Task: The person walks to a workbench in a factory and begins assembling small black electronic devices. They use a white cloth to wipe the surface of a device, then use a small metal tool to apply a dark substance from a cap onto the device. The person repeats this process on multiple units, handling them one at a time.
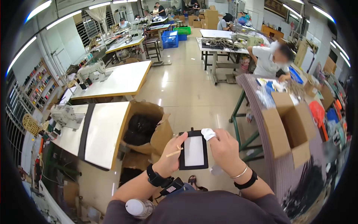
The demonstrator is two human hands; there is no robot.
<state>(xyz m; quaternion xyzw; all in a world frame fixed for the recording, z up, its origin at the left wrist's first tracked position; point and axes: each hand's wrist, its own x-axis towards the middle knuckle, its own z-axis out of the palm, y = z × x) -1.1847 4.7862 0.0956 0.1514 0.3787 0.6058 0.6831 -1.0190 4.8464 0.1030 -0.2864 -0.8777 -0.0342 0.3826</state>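
My left hand grips the left edge of a black rectangular holder with a white window in its middle, like a card holder. The thumb presses on its upper left edge, and a tan strip is wrapped by the fingers. At the holder's upper right corner my right hand is closed on a small white cloth, which touches or nearly touches that corner. A bottle with a white cap is close to my left upper arm.
To the left are white sewing tables with sewing machines. Beside them stands an open carton holding dark items. On the right, a cloth-covered table bears an open cardboard box and black strands. A co-worker sits beyond it.
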